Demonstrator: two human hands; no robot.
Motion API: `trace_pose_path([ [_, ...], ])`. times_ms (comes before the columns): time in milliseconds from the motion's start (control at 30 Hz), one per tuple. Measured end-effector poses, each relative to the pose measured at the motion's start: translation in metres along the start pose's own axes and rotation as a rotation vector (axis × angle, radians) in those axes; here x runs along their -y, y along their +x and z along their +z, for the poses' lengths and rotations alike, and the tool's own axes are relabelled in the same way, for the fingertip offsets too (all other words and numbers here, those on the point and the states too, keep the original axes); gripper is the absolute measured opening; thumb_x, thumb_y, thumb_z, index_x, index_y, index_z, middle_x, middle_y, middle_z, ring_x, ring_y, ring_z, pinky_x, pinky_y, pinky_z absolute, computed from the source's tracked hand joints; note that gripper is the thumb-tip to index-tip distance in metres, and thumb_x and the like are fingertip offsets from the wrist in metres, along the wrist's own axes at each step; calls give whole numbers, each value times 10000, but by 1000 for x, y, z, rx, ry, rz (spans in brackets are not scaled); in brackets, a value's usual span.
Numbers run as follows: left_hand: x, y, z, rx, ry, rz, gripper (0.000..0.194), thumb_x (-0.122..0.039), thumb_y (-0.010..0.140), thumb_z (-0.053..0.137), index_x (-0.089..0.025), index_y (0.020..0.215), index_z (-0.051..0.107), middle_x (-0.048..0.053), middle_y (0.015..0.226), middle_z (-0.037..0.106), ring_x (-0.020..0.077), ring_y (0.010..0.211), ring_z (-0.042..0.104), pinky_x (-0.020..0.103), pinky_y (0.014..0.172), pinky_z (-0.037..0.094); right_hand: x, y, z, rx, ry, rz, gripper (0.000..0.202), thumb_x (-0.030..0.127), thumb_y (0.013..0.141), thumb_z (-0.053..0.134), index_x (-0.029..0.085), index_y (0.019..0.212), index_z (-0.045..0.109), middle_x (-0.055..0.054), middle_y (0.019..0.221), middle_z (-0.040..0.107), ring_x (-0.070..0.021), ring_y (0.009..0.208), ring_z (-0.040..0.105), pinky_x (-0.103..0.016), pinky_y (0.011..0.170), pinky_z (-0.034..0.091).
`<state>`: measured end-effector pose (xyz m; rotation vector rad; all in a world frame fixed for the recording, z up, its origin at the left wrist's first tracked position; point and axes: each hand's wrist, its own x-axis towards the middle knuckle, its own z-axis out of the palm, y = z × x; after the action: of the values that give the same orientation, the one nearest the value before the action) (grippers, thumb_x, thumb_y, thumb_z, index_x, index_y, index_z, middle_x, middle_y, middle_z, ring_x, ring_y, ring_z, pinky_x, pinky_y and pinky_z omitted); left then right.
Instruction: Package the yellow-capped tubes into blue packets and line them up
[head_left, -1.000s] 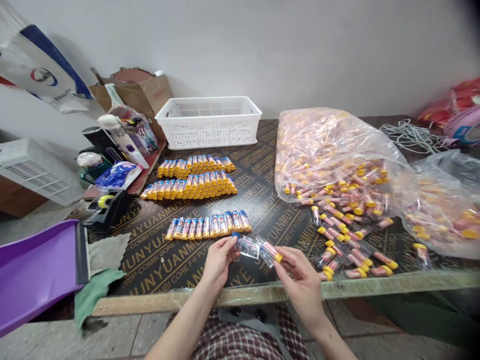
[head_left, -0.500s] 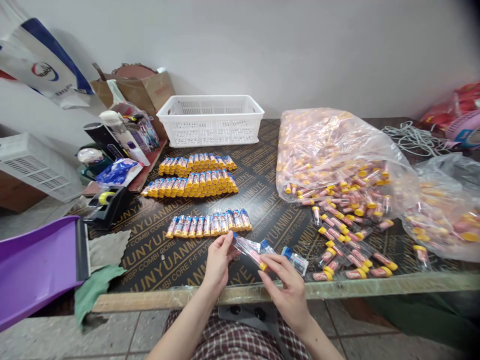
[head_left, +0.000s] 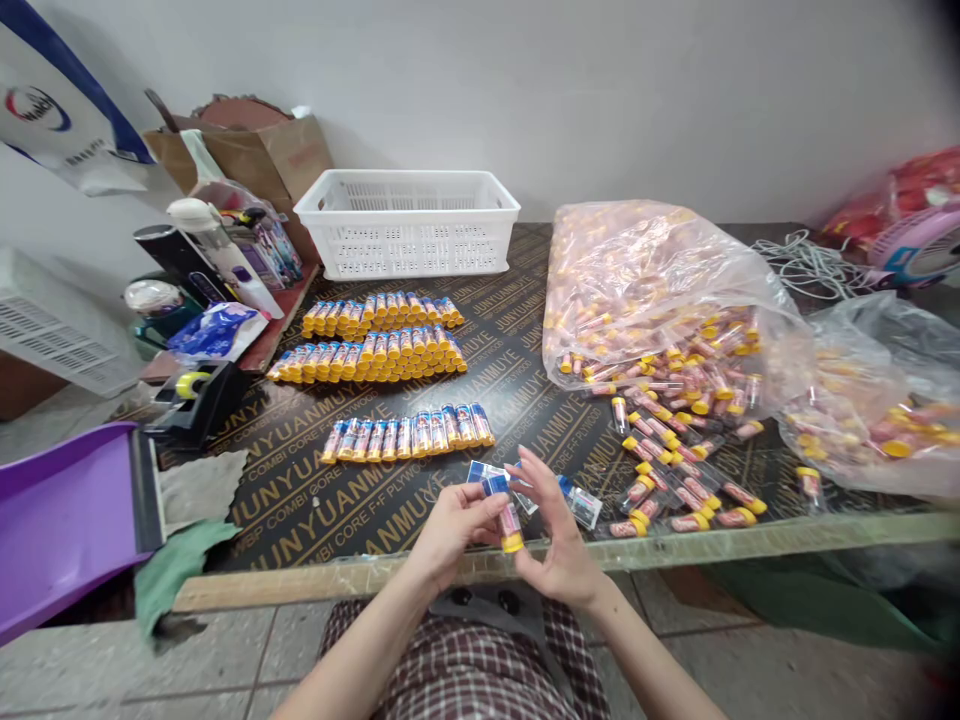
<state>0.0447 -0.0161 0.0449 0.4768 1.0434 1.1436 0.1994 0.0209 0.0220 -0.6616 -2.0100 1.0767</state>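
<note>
My left hand [head_left: 456,530] pinches a small clear tube [head_left: 510,522] with a yellow cap at its lower end and a blue-topped wrap around it. My right hand [head_left: 556,540] is beside the tube, its fingers spread and its thumb close to the yellow cap; whether it touches the tube I cannot tell. Behind the hands lie flat blue-and-white printed sleeves [head_left: 581,502], partly covered by the fingers. Further back stands a short row of blue-wrapped tubes [head_left: 409,436] with yellow caps down.
Two longer wrapped-tube groups [head_left: 375,358] stand before a white basket [head_left: 409,240]. Loose unwrapped tubes [head_left: 682,480] spill from a large plastic bag [head_left: 645,270] at right. At left are a tape dispenser [head_left: 196,400] and a purple dustpan [head_left: 67,530]. A wooden edge [head_left: 315,585] borders the table.
The tube has swung from slanted to nearly upright, and its wrap now sits around it. My right hand has come off the cap end and its fingers have spread. The view has shifted slightly.
</note>
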Motion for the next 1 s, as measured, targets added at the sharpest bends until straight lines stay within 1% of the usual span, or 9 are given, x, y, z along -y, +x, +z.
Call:
trace_pose_path([
  [67, 2, -1, 1, 19, 17, -8, 357, -373, 647, 765, -81, 837, 685, 30, 642, 637, 83, 528, 548, 195, 523, 458, 0, -1, -1, 69, 58, 3, 892, 29, 626, 490, 270, 1434, 200, -79, 1472, 277, -275, 1313, 363, -462, 1064, 369],
  [100, 2, -2, 2, 21, 22, -12, 363, -377, 643, 767, -81, 838, 687, 31, 645, 638, 85, 527, 547, 199, 523, 459, -1, -2, -1, 83, 78, 8, 891, 27, 620, 487, 268, 1431, 208, -79, 1449, 324, -267, 1305, 379, -454, 1069, 366],
  [200, 5, -3, 3, 10, 30, -18, 374, -383, 632, 773, -83, 838, 687, 40, 671, 646, 97, 549, 560, 207, 529, 460, -2, -5, 1, 60, 114, 20, 878, 28, 613, 493, 267, 1417, 236, -76, 1397, 405, -251, 1273, 426, -431, 1065, 379],
  [333, 7, -4, 4, -1, 39, -15, 396, -384, 626, 776, -88, 876, 690, 44, 698, 648, 104, 572, 563, 206, 530, 450, -3, -6, 3, 19, 134, 18, 873, 31, 604, 498, 264, 1408, 252, -80, 1387, 418, -251, 1252, 451, -423, 1050, 400],
  [567, 5, -5, 6, -24, 26, -15, 374, -401, 586, 794, -104, 788, 688, 37, 660, 643, 108, 548, 556, 203, 513, 422, -1, -5, 5, -15, 136, -8, 857, 52, 608, 493, 241, 1407, 245, -100, 1376, 435, -254, 1223, 483, -422, 1017, 434],
  [733, 6, -6, 7, -8, 1, -11, 361, -390, 589, 794, -104, 782, 688, 28, 638, 634, 94, 520, 533, 190, 484, 396, -1, -5, 6, -15, 125, 0, 864, 48, 610, 493, 240, 1410, 228, -106, 1376, 432, -254, 1223, 481, -427, 1016, 432],
  [867, 9, -6, 7, -14, 4, -13, 348, -381, 607, 783, -103, 790, 679, 28, 649, 635, 89, 521, 531, 193, 497, 417, 1, -3, 6, 1, 153, -11, 858, 49, 639, 503, 247, 1420, 206, -106, 1385, 424, -251, 1235, 469, -435, 1027, 417],
  [933, 4, -3, 2, -45, 36, 7, 359, -399, 610, 775, -103, 783, 670, 36, 652, 644, 97, 519, 543, 204, 504, 427, 3, -2, 4, 16, 158, -6, 858, 73, 677, 531, 262, 1431, 169, -108, 1433, 360, -252, 1240, 461, -446, 1029, 411],
  [1000, -8, 3, -12, -140, 128, 83, 378, -434, 596, 769, -106, 738, 647, 44, 623, 647, 109, 491, 545, 215, 489, 420, 3, -1, -2, 4, 146, 4, 858, 120, 712, 571, 281, 1438, 143, -106, 1484, 265, -262, 1245, 449, -473, 1034, 395],
])
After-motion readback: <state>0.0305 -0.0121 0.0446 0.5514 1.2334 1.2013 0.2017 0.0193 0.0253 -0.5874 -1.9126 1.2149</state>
